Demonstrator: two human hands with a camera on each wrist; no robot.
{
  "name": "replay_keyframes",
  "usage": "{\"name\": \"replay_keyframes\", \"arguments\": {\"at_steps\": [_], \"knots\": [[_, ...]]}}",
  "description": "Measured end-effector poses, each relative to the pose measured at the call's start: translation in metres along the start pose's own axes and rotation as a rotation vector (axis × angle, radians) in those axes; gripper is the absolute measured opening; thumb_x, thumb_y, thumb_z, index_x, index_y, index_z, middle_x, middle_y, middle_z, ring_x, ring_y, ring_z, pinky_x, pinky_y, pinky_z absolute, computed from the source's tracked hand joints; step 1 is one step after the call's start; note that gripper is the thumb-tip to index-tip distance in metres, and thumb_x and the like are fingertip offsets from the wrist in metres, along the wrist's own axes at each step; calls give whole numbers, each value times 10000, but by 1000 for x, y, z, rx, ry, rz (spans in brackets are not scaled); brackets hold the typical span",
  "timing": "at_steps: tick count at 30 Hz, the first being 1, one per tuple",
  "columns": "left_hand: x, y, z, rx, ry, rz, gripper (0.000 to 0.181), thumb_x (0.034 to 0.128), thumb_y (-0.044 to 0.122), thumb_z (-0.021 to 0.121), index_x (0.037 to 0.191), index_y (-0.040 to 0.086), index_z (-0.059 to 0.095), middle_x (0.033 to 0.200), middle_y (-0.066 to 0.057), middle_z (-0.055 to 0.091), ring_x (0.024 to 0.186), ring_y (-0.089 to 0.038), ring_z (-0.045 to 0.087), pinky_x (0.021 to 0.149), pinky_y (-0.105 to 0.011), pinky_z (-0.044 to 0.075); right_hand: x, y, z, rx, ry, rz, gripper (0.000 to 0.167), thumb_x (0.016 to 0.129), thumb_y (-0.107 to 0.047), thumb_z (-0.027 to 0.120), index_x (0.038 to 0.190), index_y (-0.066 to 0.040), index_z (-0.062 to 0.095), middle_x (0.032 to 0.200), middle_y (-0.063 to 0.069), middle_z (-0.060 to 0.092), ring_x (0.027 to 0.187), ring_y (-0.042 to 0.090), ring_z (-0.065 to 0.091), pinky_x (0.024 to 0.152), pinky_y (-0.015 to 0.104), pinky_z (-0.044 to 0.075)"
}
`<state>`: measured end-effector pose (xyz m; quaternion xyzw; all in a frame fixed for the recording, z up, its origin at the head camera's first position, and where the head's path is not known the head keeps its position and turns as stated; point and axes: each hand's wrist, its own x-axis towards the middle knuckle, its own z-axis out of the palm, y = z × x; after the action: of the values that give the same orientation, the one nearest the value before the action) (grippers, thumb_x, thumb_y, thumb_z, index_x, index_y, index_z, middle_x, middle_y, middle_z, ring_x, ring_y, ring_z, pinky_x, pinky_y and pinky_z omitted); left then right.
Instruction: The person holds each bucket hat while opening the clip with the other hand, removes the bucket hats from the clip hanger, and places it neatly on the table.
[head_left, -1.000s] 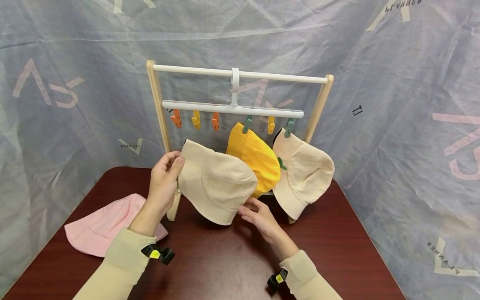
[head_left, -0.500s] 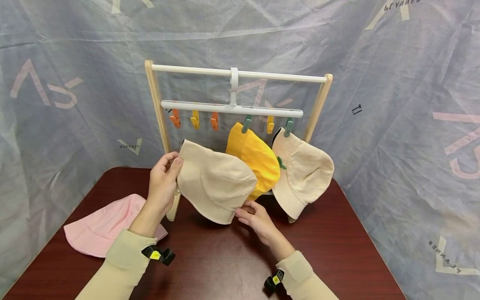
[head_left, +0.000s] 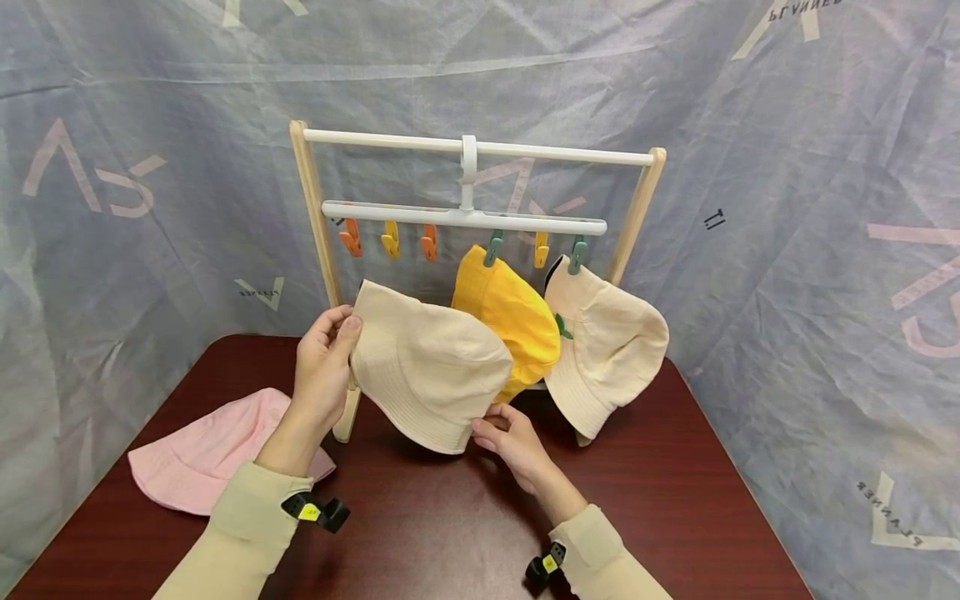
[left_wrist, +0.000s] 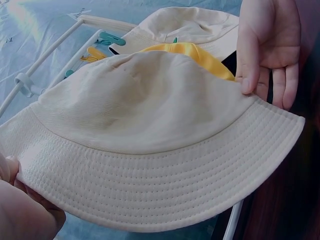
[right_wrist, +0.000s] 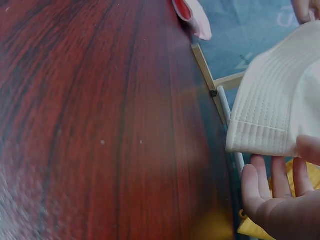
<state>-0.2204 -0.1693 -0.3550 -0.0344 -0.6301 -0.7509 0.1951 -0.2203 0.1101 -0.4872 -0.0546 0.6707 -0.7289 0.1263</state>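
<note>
A cream bucket hat [head_left: 431,362] is held tilted in front of the drying rack, its stitched brim toward the lower left. My left hand [head_left: 318,362] pinches the brim's upper left edge, thumb on the near side. At the lower right, my right hand [head_left: 517,446] pinches the hat's edge where brim meets crown; the right wrist view shows its thumb over the fabric [right_wrist: 262,110] and fingers beneath. Partly hidden behind the hat, a yellow bucket hat [head_left: 517,321] hangs from a green clip [head_left: 493,248]. Another cream hat [head_left: 611,342] hangs from the rightmost green clip [head_left: 577,254].
A white hanger bar [head_left: 420,215] hangs on the wood-and-white rack [head_left: 390,139]. Orange clips [head_left: 350,237] and yellow clips [head_left: 391,239] on it grip nothing. A pink bucket hat [head_left: 202,454] lies on the dark red table [head_left: 405,533] at left.
The held cream hat has shifted slightly left and down with my left hand. My right hand has also moved a little left and down along the hat's edge. The hanging hats look unmoved.
</note>
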Motion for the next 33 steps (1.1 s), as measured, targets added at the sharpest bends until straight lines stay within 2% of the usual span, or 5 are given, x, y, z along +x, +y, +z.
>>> {"name": "replay_keyframes", "arguments": {"at_steps": [6, 12, 22, 27, 33], "knots": [[1, -3, -3, -5, 7, -15, 202, 1110, 166, 574, 1271, 45, 598, 1073, 17, 570, 977, -96, 530, 800, -151, 479, -2, -2, 0, -15, 15, -8, 286, 1019, -88, 705, 1229, 81, 609, 1134, 145, 678, 1024, 210, 684, 1000, 452, 583], [0, -5, -7, -7, 6, -30, 195, 1111, 188, 573, 1269, 77, 598, 1083, 3, 573, 955, -96, 545, 776, -147, 495, -3, -3, 0, -50, 31, -29, 252, 1009, -81, 717, 1180, 83, 629, 1095, 137, 681, 1013, 202, 683, 1006, 495, 579], [-1, -7, -14, 7, 22, -36, 274, 1097, 196, 605, 1296, 7, 583, 1086, 24, 589, 1005, -93, 542, 846, -152, 481, -4, -5, -1, -95, 42, -50, 219, 1004, -87, 727, 1134, 69, 642, 1023, 94, 675, 965, 191, 680, 962, 470, 600], [-3, -10, -20, 12, 36, -36, 228, 1095, 173, 608, 1264, 22, 591, 1055, 39, 580, 1017, -93, 526, 879, -160, 464, -5, -7, -3, -120, 46, -57, 211, 1003, -95, 729, 1127, 57, 651, 1003, 84, 676, 950, 192, 670, 956, 504, 599], [-5, -13, -28, 28, 50, -55, 161, 1106, 165, 583, 1239, 78, 602, 1060, 33, 565, 1048, -105, 516, 907, -171, 459, -6, -9, -2, -141, 37, -71, 216, 1002, -97, 731, 1131, 59, 654, 1021, 100, 678, 959, 205, 662, 938, 477, 607]]}}
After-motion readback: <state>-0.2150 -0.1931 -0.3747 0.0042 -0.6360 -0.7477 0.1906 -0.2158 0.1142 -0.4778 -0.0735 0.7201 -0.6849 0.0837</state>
